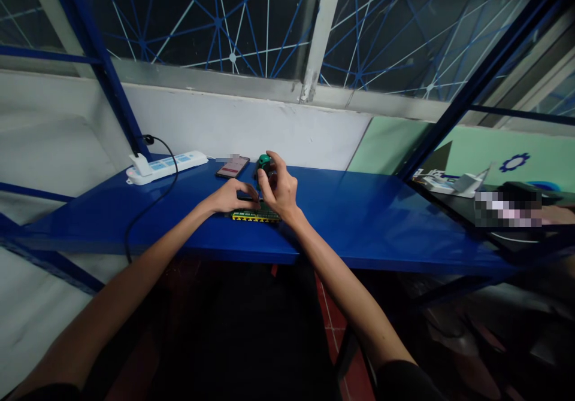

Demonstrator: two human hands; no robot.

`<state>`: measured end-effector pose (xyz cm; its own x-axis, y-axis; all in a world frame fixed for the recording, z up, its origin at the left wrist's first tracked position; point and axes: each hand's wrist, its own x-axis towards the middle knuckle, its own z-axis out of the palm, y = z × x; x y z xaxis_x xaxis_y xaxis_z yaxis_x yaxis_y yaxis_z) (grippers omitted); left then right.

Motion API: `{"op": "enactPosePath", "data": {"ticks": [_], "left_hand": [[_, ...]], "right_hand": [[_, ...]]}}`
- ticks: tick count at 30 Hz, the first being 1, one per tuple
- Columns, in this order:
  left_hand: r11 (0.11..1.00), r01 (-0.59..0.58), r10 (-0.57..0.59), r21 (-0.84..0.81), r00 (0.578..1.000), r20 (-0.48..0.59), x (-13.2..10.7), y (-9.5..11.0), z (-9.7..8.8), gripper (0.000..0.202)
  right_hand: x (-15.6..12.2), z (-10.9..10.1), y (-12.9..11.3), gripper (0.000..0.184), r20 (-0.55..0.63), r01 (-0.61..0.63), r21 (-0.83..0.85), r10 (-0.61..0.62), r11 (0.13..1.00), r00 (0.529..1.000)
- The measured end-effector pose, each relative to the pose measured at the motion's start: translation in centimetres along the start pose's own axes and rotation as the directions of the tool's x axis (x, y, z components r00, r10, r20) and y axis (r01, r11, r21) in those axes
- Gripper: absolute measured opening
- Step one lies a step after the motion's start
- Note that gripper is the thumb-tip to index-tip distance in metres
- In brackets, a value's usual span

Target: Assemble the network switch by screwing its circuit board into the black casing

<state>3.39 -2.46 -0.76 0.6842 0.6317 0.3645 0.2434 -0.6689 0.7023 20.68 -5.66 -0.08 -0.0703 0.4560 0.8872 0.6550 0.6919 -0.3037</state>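
Note:
A small green board with a yellow toothed front edge (255, 215) lies on the blue table, close to its front side. My left hand (230, 196) is closed at the board's left and upper part, thumb and fingers bent together over it. Just right of it, my right hand (281, 191) is raised, its thumb and index finger curved around a green-topped dark tool (263, 161). The hand hides most of the tool, so its exact kind and lower end cannot be made out. Both hands are close together above the board.
A phone with a lit screen (232, 166) lies behind my left hand. At the back left is a white power strip (168, 167), and a black cable (155, 200) crosses the table (359, 221). On the right, another person's hand (557, 214) is near a dark desk.

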Motion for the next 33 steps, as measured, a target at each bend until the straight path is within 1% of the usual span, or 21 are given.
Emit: {"op": "enactPosePath", "data": {"ticks": [6,10,17,23,29,33], "left_hand": [[1.000,-0.021,0.021,0.019,1.000,0.009,0.01,0.09,-0.12,0.019],[0.999,-0.043,0.043,0.015,0.998,0.042,0.03,-0.12,-0.18,0.017],[0.999,-0.032,0.030,0.025,0.996,0.081,-0.03,-0.05,-0.27,0.017],[1.000,0.016,-0.016,0.024,1.000,0.024,-0.01,-0.04,-0.11,0.021],[1.000,-0.029,0.028,0.003,0.998,0.056,0.07,-0.26,-0.18,0.017],[0.999,-0.051,0.050,0.008,0.996,0.070,0.09,-0.48,-0.25,0.016]], "right_hand": [[-0.01,-0.07,-0.08,0.048,0.017,-0.017,-0.004,0.017,1.000,1.000],[0.02,-0.09,-0.14,0.048,0.020,-0.020,-0.003,0.021,1.000,1.000],[0.02,-0.18,-0.22,0.045,0.005,-0.007,-0.007,0.007,1.000,1.000],[-0.03,0.00,-0.06,0.043,-0.012,0.005,-0.013,-0.005,1.000,1.000],[0.02,-0.02,-0.09,0.047,0.010,0.003,-0.031,-0.003,1.000,1.000],[0.01,-0.03,-0.04,0.046,0.015,0.007,-0.042,-0.007,0.999,1.000]]}}
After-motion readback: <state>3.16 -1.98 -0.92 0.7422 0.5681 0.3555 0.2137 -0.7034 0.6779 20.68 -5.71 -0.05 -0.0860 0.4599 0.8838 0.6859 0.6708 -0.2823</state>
